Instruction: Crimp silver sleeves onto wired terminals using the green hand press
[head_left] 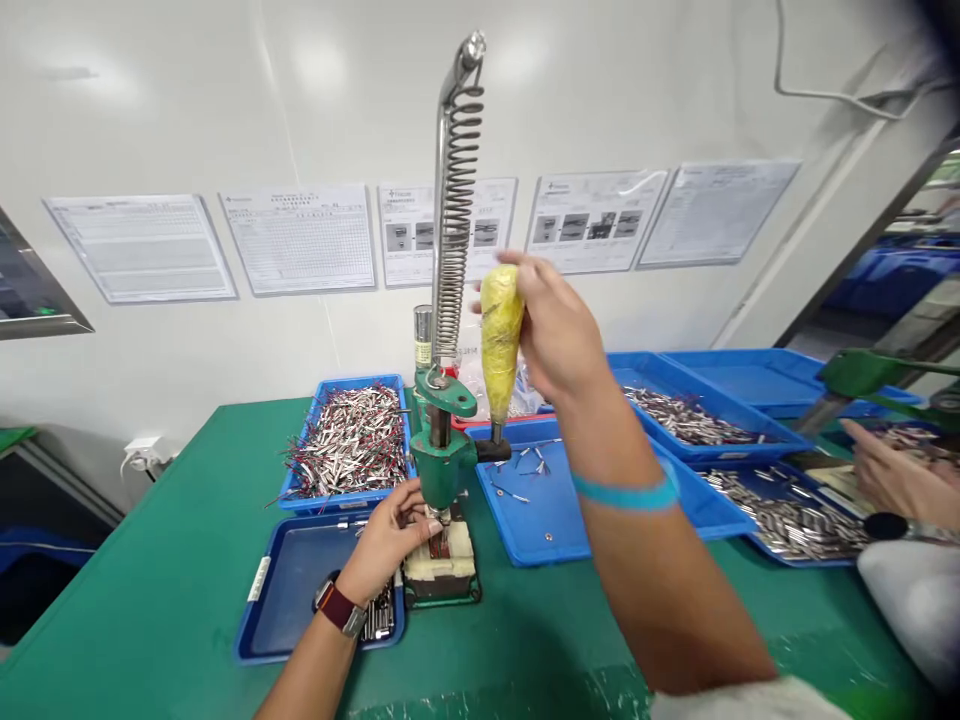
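A green hand press [444, 455] with a tall coil spring [459, 180] stands on the table. My right hand [559, 325] is loosely closed round its yellow, tape-wrapped lever handle [499, 335], which points upward. Down at the press base [441, 565], my left hand [397, 530] has thumb and fingers brought together just under the ram. Whatever small piece sits between those fingers is hidden. Below my left wrist, a dark blue tray [281, 590] has several shiny metal parts [380, 615] at its right side.
Left of the press, a blue tray [281, 492] is heaped with wired parts [352, 440]. Another blue tray [536, 530], with a few wired pieces, lies to the right. Beyond it are trays of metal parts [787, 515]. A co-worker's hand [892, 470] is by another green press [862, 372].
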